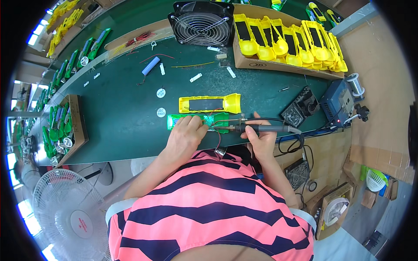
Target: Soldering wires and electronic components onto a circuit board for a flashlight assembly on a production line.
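In the head view, holding a soldering iron in the right hand, with fingers curled around its dark handle. Bending the left hand over the green housing, on the desk just below a yellow housing; with fingertips hidden, impossible to tell their gap or hold. Could burn the left fingers, probably through a slip of the nearby hot tip. Could also strain a joint by snagging the dangling red wire.
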`<action>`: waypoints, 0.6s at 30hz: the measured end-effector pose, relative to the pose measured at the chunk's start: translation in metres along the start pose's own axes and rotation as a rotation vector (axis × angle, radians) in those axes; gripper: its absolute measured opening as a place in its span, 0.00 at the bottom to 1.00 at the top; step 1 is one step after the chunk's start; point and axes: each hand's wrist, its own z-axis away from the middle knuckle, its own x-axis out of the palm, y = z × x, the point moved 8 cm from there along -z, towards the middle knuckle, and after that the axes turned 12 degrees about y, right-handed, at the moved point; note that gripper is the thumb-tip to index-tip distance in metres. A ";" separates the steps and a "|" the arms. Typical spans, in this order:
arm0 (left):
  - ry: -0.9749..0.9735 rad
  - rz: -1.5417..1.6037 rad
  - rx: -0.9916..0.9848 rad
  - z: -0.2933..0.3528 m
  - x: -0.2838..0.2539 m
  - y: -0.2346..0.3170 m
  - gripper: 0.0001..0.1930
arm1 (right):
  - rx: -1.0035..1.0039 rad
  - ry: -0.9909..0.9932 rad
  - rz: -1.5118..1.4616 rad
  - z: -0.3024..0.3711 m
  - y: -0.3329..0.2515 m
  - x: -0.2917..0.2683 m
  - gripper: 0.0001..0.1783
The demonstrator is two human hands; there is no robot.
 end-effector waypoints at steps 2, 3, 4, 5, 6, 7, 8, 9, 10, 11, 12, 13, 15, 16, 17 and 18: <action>0.025 -0.011 -0.015 -0.001 -0.002 -0.001 0.09 | 0.019 -0.001 -0.006 0.000 0.003 0.000 0.07; 0.029 -0.010 -0.012 -0.001 -0.003 -0.001 0.09 | 0.039 -0.003 -0.012 0.000 0.005 0.000 0.07; 0.033 -0.009 -0.012 -0.001 -0.002 -0.001 0.09 | 0.039 -0.002 -0.012 -0.001 0.005 0.000 0.07; 0.036 -0.009 -0.011 0.000 -0.002 -0.001 0.09 | 0.003 -0.008 0.004 -0.001 0.003 0.001 0.07; 0.002 -0.001 -0.022 0.002 0.003 -0.003 0.08 | -0.033 -0.014 0.021 -0.001 0.000 0.002 0.07; 0.002 0.000 -0.021 0.002 0.002 -0.003 0.08 | -0.034 -0.014 0.021 -0.001 0.001 0.001 0.07; 0.008 0.001 -0.023 0.002 0.001 -0.003 0.08 | 0.006 -0.009 -0.001 -0.001 0.006 0.000 0.07; 0.014 0.003 -0.025 0.001 0.000 -0.002 0.08 | 0.046 -0.004 -0.023 0.000 0.009 -0.001 0.07; 0.015 -0.003 -0.029 0.001 0.001 -0.003 0.08 | 0.046 -0.003 -0.023 0.000 0.010 -0.001 0.07; 0.015 -0.003 -0.028 0.000 0.001 -0.002 0.08 | 0.063 -0.003 -0.026 0.000 0.012 -0.001 0.07; 0.015 -0.003 -0.034 0.000 0.002 -0.003 0.08 | 0.081 -0.004 -0.028 0.000 0.014 -0.002 0.08; 0.016 -0.002 -0.040 0.000 0.002 -0.003 0.07 | 0.081 -0.003 -0.028 0.000 0.013 -0.002 0.08; 0.024 -0.007 -0.046 0.000 0.003 -0.003 0.07 | 0.072 -0.006 -0.069 -0.001 0.011 -0.001 0.08; 0.033 -0.013 -0.052 0.000 0.002 -0.003 0.06 | 0.071 -0.006 -0.069 -0.001 0.011 -0.002 0.08; 0.033 -0.014 -0.052 -0.001 0.002 -0.002 0.06 | 0.087 -0.005 -0.071 0.000 0.013 -0.004 0.08; 0.031 -0.023 -0.052 -0.002 0.002 -0.001 0.05 | 0.104 -0.003 -0.073 0.001 0.014 -0.005 0.08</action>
